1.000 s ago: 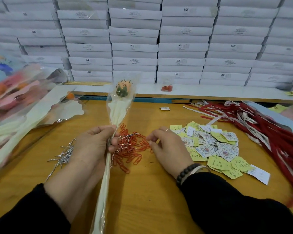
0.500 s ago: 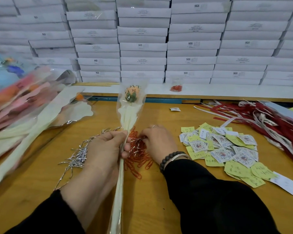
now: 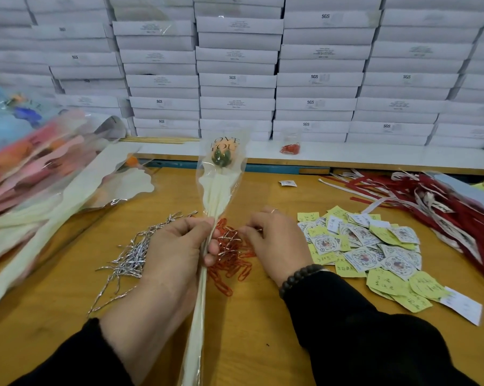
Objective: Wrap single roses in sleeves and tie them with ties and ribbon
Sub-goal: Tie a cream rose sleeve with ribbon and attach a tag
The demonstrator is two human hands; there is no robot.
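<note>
A: What's there, counting from the left?

B: One heap of sleeved roses (image 3: 34, 174), too blurred to count. Then one loose pile of silver ties (image 3: 132, 254), far too many to number. The left hand (image 3: 174, 254) grips a single sleeved rose (image 3: 221, 174) at the narrow neck of its sleeve. Beside it lies one heap of red paper clips (image 3: 232, 263), where the right hand (image 3: 277, 240) rests with its fingertips pinched together; whether it holds a tie I cannot tell. Then one scatter of paper tags (image 3: 374, 252), and one bundle of red ribbons (image 3: 458, 207).

A: Which way does the rose point?

B: Bloom away from the person, stem toward them, long axis nearly straight out, tilted up off the wooden table (image 3: 249, 330).

A: And the room?

B: Stacked white boxes (image 3: 235, 79) wall the back.
</note>
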